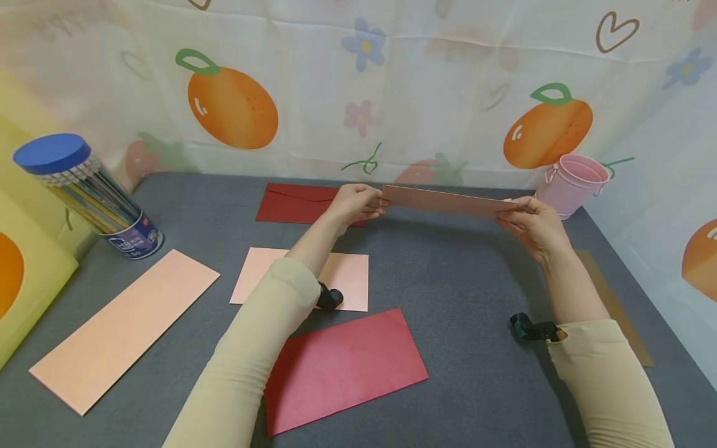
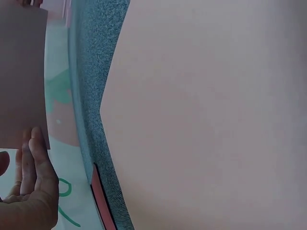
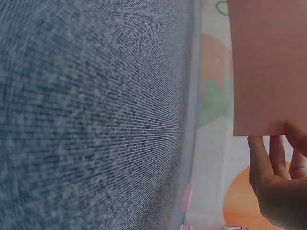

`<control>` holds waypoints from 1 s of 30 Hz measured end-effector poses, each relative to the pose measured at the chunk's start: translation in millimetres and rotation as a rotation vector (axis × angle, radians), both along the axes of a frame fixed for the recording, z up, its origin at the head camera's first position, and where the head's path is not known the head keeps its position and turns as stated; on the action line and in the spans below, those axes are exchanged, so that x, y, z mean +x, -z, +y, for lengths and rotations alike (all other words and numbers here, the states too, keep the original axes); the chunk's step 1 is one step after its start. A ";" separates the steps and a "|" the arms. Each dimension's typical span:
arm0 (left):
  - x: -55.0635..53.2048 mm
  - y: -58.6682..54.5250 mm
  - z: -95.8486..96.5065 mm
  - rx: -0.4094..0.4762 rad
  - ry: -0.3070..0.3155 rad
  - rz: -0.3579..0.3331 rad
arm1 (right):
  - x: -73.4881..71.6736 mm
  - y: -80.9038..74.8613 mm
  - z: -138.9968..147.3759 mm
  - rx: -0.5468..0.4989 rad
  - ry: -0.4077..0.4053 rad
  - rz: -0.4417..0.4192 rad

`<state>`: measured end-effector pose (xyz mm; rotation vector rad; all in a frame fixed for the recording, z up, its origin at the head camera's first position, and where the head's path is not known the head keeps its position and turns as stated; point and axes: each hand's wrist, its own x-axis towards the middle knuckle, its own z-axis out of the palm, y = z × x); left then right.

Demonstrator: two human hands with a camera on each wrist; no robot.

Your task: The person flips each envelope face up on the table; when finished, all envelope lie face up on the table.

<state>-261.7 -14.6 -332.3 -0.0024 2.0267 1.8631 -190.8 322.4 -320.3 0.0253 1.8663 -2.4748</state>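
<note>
Both hands hold a long pink card (image 1: pixel 448 200) up above the far part of the grey table, one at each end. At its left end, the left hand (image 1: pixel 360 204) pinches the card between thumb and fingers. The right hand (image 1: pixel 532 224) grips the opposite end, its thumb on one face in the right wrist view, where the card (image 3: pixel 271 72) hangs beside the fingers. Behind the left hand lies a dark red envelope (image 1: pixel 297 202), partly covered by it. Under the left forearm are a pale pink card (image 1: pixel 350 280) and a larger red envelope (image 1: pixel 353 367).
A long pale peach card (image 1: pixel 126 330) lies at the left, near a clear tub of pencils (image 1: pixel 95 199) with a blue lid. In the far right corner stands a small pink bucket (image 1: pixel 571 183). A brown strip (image 1: pixel 616 305) lies beside the right forearm. A printed cloth hangs behind.
</note>
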 end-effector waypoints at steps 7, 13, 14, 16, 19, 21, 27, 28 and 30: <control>1.7 1.1 -2.4 0.028 0.036 0.005 | 0.8 1.1 1.3 0.027 -0.011 -0.003; 1.3 2.6 -4.6 0.067 0.046 0.002 | 0.2 1.6 1.1 0.055 -0.010 -0.001; 1.1 3.0 -4.9 0.065 0.048 0.005 | 0.2 1.7 0.9 0.057 -0.002 -0.004; 1.0 3.6 -5.6 0.054 0.051 0.007 | 0.1 1.9 0.4 0.067 0.013 -0.016; 1.0 4.2 -6.0 0.036 0.054 0.006 | -0.1 2.5 -0.1 0.102 0.027 -0.039; 0.7 4.4 -6.1 0.025 0.054 -0.003 | -0.2 2.7 -0.2 0.115 0.021 -0.055; 1.1 3.9 -5.4 0.012 0.046 -0.023 | -1.2 3.0 -2.0 0.116 -0.021 -0.098; 1.2 3.7 -5.4 0.012 0.044 -0.023 | -1.6 2.9 -2.6 0.120 -0.025 -0.109; 1.4 3.5 -5.5 0.009 0.037 -0.025 | -2.5 2.6 -4.0 0.135 -0.031 -0.132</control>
